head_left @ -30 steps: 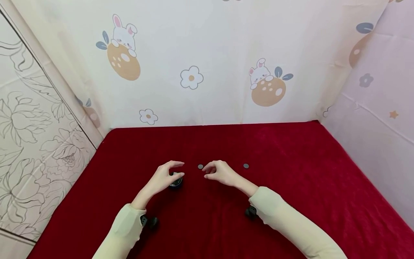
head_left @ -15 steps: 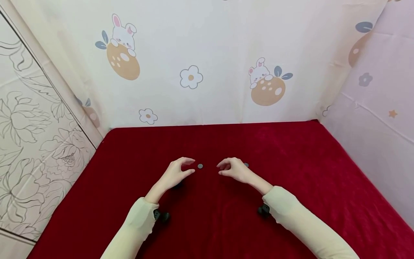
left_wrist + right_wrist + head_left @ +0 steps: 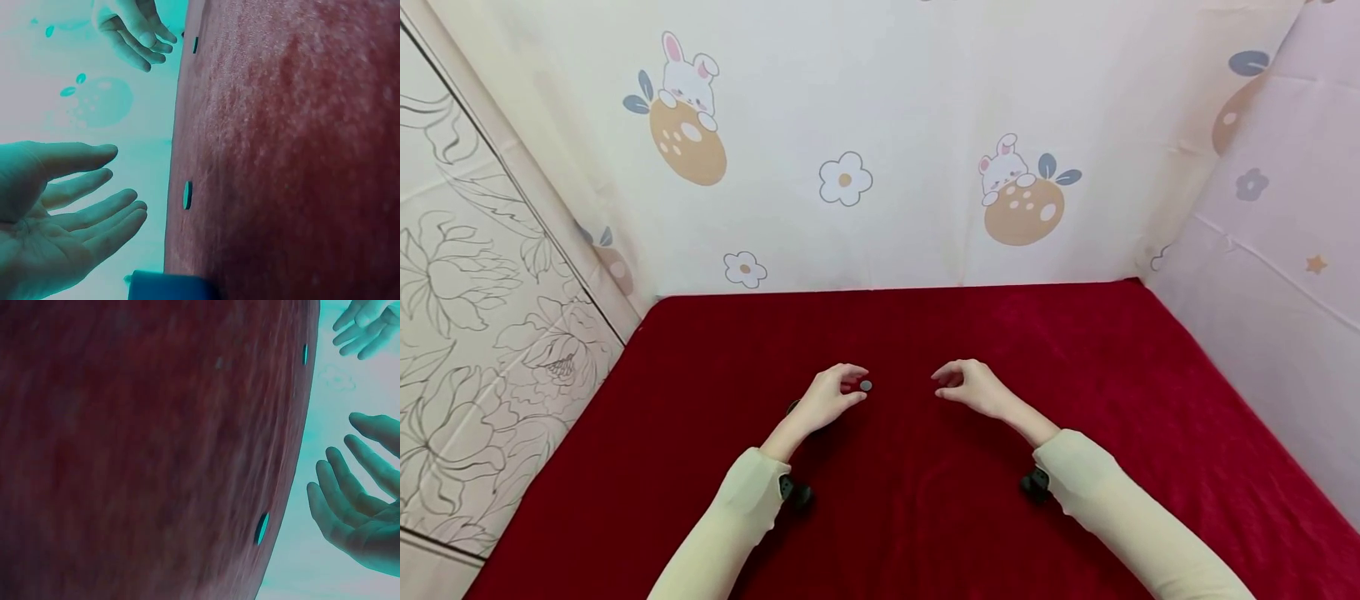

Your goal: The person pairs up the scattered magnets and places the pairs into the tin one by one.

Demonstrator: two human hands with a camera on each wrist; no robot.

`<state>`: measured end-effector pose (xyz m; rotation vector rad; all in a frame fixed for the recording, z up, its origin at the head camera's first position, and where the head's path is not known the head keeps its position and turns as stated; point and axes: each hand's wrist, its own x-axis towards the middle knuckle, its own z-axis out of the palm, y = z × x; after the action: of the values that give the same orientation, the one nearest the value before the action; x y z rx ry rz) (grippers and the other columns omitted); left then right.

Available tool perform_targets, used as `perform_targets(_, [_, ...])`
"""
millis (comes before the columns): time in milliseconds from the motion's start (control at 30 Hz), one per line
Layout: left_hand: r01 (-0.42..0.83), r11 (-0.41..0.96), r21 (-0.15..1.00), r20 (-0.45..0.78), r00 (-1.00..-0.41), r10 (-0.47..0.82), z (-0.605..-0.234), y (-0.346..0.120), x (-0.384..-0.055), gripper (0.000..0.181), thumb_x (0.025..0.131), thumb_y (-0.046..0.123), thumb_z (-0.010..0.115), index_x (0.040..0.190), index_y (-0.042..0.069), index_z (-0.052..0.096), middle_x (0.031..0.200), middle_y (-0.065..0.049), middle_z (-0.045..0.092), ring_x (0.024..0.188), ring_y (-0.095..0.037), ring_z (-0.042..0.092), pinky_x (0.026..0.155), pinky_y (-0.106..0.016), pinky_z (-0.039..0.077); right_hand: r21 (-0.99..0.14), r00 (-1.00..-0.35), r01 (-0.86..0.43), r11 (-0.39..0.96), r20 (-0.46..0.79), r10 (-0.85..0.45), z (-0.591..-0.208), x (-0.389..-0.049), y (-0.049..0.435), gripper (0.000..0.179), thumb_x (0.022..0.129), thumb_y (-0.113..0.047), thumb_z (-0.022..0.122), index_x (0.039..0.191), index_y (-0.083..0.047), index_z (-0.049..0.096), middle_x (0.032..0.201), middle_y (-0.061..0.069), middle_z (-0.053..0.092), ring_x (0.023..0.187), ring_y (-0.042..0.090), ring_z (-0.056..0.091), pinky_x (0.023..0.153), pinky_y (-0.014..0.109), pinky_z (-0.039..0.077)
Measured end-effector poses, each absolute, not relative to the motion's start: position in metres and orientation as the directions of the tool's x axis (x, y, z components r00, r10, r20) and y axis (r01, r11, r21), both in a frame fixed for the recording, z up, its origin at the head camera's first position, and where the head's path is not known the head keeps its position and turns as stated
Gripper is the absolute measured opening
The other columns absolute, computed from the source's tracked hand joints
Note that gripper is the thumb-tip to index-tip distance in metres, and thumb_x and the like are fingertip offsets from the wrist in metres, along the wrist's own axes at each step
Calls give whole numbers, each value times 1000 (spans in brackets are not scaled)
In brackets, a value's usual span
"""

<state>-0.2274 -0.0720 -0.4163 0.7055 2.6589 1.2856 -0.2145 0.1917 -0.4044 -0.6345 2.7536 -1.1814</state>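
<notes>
Above the red cloth, my left hand (image 3: 833,397) is held with fingers and thumb spread apart and nothing between them. Its fingertips are near a small grey disc (image 3: 866,386), which lies flat on the cloth. My right hand (image 3: 976,390) hovers further right, its fingers loosely bent and holding nothing. A second small disc (image 3: 262,529) lies below it in the right wrist view; in the head view that hand hides it. Behind my left wrist, a dark round container (image 3: 792,407) is mostly hidden. A blue edge (image 3: 169,285) shows at the bottom of the left wrist view.
Red velvet cloth (image 3: 910,517) covers the table. A pale curtain (image 3: 910,100) printed with rabbits and flowers hangs behind its far edge, and another wall (image 3: 1270,275) stands at the right. A panel (image 3: 490,317) with line-drawn flowers is at the left.
Both hands have moved right. My left hand has come up to the first disc and its wrist now covers most of the container; my right hand has left that disc and hides the second.
</notes>
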Motion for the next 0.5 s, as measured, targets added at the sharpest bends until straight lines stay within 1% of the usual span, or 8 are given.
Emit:
perform_targets(100, [354,544,761,93,-889,449,-417,-68,-229,34,82,3,61,115,-2,54,110,-16,56,101,-28,54,84,-38,45,-693,-916,-343,634,97,-390,-404,-218,200,25,79,-5,64,100,7,62,93,18,62,77,23,58,60,26,45])
perform_targets(300, [321,584,746,61,-906,420,-420,-61,-234,32,81,2,60,113,0,56,110,-15,56,102,-28,52,85,-38,43,-668,-929,-317,673,75,-363,-406,-223,214,27,77,-5,64,101,7,62,96,20,61,79,25,57,59,27,45])
perform_targets(500, [300,606,737,26,-908,417,-423,-59,-238,32,81,0,61,113,-3,55,111,-17,55,104,-30,51,86,-40,42,-660,-930,-300,688,41,-366,-415,-230,227,28,76,-2,65,102,8,61,94,19,61,82,28,57,61,28,46])
